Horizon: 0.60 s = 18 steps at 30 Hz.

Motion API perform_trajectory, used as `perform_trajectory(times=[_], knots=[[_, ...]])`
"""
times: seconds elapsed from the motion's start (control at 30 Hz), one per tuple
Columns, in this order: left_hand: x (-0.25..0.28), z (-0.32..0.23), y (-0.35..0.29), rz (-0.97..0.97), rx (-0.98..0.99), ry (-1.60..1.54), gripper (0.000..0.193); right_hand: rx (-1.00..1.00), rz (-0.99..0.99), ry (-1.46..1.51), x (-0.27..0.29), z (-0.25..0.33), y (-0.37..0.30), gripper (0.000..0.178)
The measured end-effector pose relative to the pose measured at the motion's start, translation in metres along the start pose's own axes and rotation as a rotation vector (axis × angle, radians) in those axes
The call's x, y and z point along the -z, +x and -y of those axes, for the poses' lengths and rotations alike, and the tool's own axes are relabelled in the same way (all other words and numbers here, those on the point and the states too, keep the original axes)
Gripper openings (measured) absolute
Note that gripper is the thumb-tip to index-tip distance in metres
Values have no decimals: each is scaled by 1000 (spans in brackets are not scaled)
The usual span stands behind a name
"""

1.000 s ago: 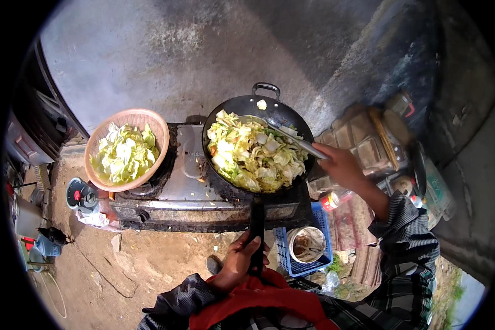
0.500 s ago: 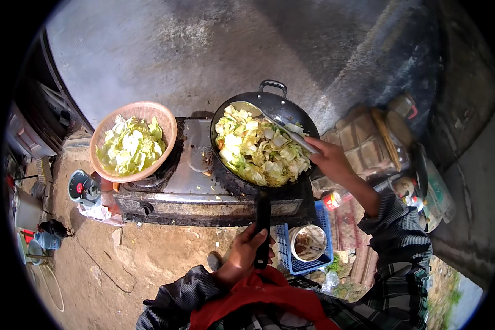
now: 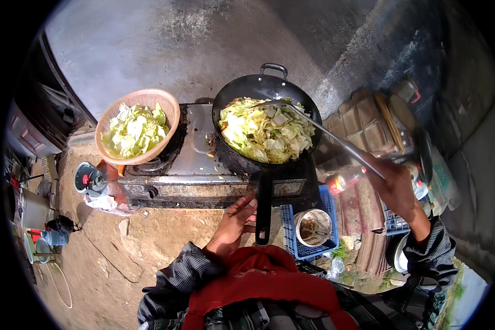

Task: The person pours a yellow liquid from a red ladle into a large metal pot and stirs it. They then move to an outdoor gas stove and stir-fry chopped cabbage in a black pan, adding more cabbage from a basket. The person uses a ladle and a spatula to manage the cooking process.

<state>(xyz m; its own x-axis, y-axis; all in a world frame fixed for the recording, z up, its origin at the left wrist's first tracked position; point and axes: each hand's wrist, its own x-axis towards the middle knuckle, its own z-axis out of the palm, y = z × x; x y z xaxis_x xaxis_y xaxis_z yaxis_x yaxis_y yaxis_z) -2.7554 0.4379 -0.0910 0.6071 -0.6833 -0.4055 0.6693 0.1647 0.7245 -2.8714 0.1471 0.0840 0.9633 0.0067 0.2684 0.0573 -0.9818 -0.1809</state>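
A black wok sits on the right burner of the stove, heaped with chopped cabbage. My right hand is closed round the handle of a metal spatula. The spatula's shaft slants over the wok's right rim, and its head rests at the far side of the cabbage. Beside the wok's long black handle is my left hand. Its fingers are loosely bent and apart, not wrapped round the handle; some fingertips may touch or pass behind it.
On the left burner of the metal stove stands a pinkish basket of cabbage leaves. A blue crate with a white tub lies below the stove's right end. Stacked bricks stand farther right. A concrete wall rises behind.
My right hand has drawn back right and down, bringing the spatula's head from the wok's far left toward its middle. My left hand has loosened from the wok handle. The view has shifted slightly.
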Motion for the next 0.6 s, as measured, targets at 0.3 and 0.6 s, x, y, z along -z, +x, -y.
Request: perform_trajectory(times=[0.3, 0.6], knots=[[144, -95, -27, -752, -676, 66, 50, -194, 248, 62, 38, 35, -25, 45], [226, -152, -30, -928, -795, 41, 54, -81, 231, -206, -46, 51, 1, 49]])
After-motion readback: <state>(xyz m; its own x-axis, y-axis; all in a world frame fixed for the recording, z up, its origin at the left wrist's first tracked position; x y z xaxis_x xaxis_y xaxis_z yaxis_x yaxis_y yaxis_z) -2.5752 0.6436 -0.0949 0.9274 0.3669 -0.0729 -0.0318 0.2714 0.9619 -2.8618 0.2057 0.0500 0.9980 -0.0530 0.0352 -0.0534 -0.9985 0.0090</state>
